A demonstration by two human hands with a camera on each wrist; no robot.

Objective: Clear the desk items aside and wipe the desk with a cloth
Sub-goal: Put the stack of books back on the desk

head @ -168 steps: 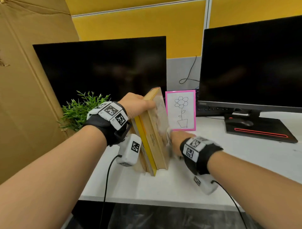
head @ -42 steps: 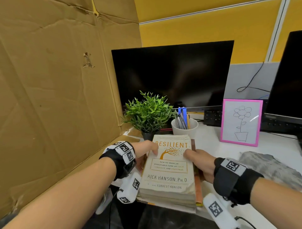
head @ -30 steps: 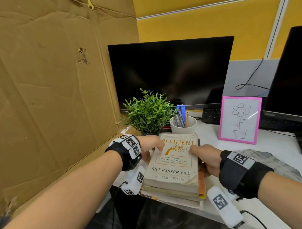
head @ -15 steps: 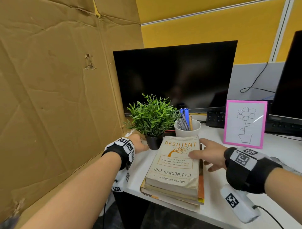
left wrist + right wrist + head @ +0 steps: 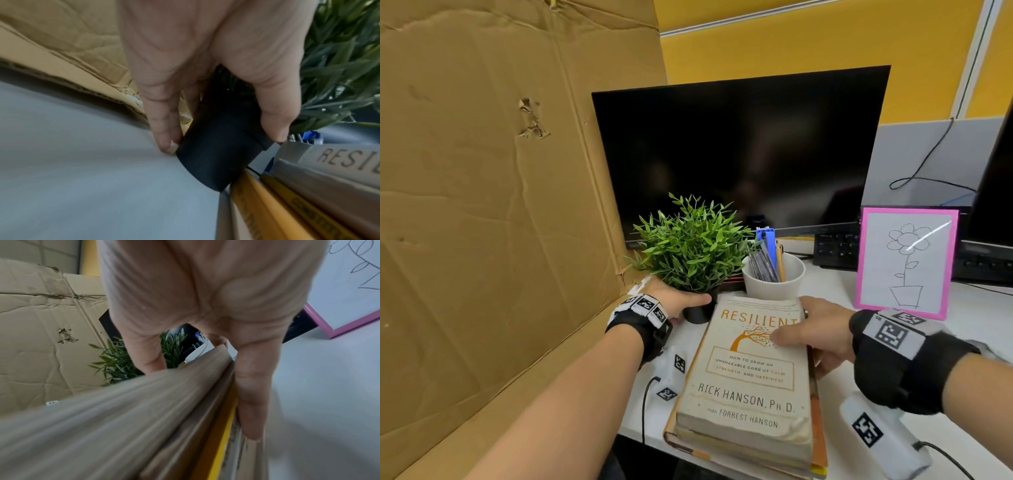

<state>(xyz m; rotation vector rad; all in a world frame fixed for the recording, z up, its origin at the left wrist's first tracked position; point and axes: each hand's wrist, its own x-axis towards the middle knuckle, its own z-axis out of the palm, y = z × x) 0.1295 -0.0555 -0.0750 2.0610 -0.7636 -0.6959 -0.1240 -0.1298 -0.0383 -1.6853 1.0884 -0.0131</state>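
Note:
A stack of books (image 5: 750, 377), topped by a beige one titled "Resilient", lies flat at the desk's front left edge. My right hand (image 5: 815, 329) grips its right side: the thumb lies on the cover and the fingers (image 5: 251, 402) run down the stacked page edges. My left hand (image 5: 688, 301) holds the black pot (image 5: 222, 154) of a small green plant (image 5: 691, 246), with thumb and fingers on opposite sides. The pot stands on the white desk (image 5: 979, 325), touching the stack's far left corner. No cloth shows clearly.
A white cup of pens (image 5: 774, 284) stands just behind the books. A pink-framed flower drawing (image 5: 904, 263) leans at the right, before a keyboard (image 5: 832, 246). A dark monitor (image 5: 739, 154) fills the back. A tall cardboard sheet (image 5: 500, 205) walls off the left side.
The books went from upright to flat at the front left. My left hand left the stack and took hold of the plant pot. My right hand settled onto the stack's right edge.

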